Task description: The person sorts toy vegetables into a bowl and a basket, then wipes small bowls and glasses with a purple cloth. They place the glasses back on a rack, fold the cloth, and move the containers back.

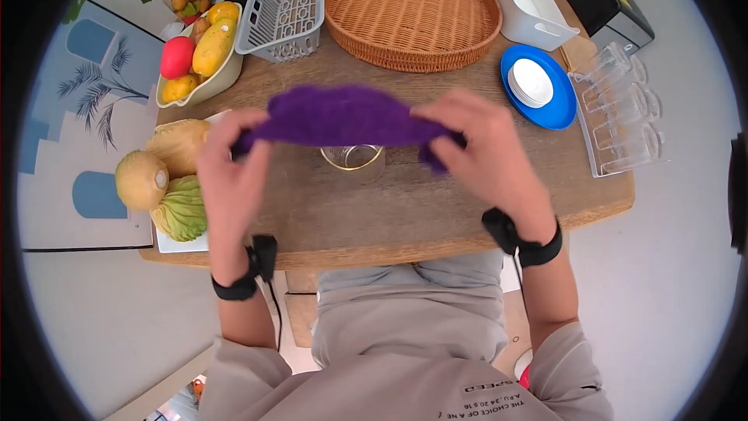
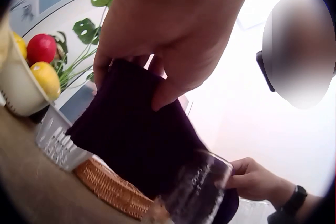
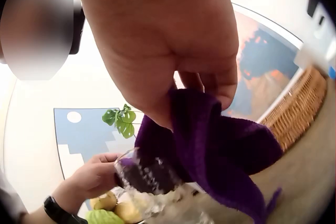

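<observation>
A purple cloth (image 1: 335, 115) stretches between both hands above the wooden table. Its left end is pinched between the thumb and fingers of my left hand (image 1: 232, 168). My right hand (image 1: 491, 160) pinches the other end, where a loose corner hangs down. Below the cloth's lower edge shows a clear glass (image 1: 354, 162), its upper part hidden by the cloth in the head view. Both wrist views show the textured side of the glass (image 2: 202, 184) close to the cloth, and folds of the cloth (image 3: 202, 140) drape under the right hand.
Behind are a grey basket (image 1: 284, 12), a round wicker tray (image 1: 413, 12) and a white bin (image 1: 530, 0). On the right are a blue plate (image 1: 557, 113) with white dishes and a rack of glass mugs (image 1: 631, 113). Melons (image 1: 142, 179) and a fruit bowl (image 1: 206, 92) stand left.
</observation>
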`<control>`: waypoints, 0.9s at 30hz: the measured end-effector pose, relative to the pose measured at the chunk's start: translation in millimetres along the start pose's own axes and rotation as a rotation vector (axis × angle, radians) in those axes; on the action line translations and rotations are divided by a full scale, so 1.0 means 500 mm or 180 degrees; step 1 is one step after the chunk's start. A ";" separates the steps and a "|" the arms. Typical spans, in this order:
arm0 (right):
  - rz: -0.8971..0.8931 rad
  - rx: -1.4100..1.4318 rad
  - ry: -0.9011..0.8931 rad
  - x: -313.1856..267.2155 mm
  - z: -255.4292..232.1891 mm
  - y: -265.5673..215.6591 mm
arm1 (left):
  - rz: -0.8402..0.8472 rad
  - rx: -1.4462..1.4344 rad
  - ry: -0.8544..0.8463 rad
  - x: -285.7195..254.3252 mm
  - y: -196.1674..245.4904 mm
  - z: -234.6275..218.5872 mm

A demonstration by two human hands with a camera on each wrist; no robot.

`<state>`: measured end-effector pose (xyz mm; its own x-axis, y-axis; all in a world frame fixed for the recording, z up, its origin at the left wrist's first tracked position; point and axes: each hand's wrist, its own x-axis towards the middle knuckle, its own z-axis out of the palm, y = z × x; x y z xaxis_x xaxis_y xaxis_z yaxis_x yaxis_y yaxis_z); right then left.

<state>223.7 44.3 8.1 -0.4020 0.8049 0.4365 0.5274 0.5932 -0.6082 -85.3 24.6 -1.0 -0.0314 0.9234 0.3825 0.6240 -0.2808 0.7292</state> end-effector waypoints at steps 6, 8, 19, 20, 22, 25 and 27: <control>0.1726 0.2894 0.0049 -0.069 0.111 -0.044 | -0.0999 -0.1706 -0.0823 -0.097 0.027 0.071; 0.1727 0.3429 0.0119 -0.075 0.126 -0.036 | -0.0580 -0.2023 -0.0932 -0.104 0.023 0.080; 0.1752 0.2155 0.0139 -0.066 0.165 -0.018 | -0.0444 -0.1714 -0.0392 -0.088 0.009 0.137; 0.1496 0.1983 0.0242 -0.064 0.167 -0.016 | -0.0187 -0.1498 -0.0510 -0.087 0.004 0.137; 0.0985 0.1645 0.0433 -0.060 0.171 -0.011 | -0.0217 -0.1543 -0.0681 -0.079 0.005 0.134; 0.0604 0.1799 0.0372 -0.049 0.175 0.000 | -0.0331 -0.2066 -0.0827 -0.068 0.020 0.136; 0.0858 0.2356 0.0392 -0.049 0.185 -0.011 | -0.0412 -0.2416 -0.0737 -0.062 0.042 0.152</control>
<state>161.4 20.3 -60.6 -0.2229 0.9408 0.2554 -0.0569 0.2490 -0.9668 -11.8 10.0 -40.8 0.1475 0.9683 0.2018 -0.0773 -0.1922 0.9783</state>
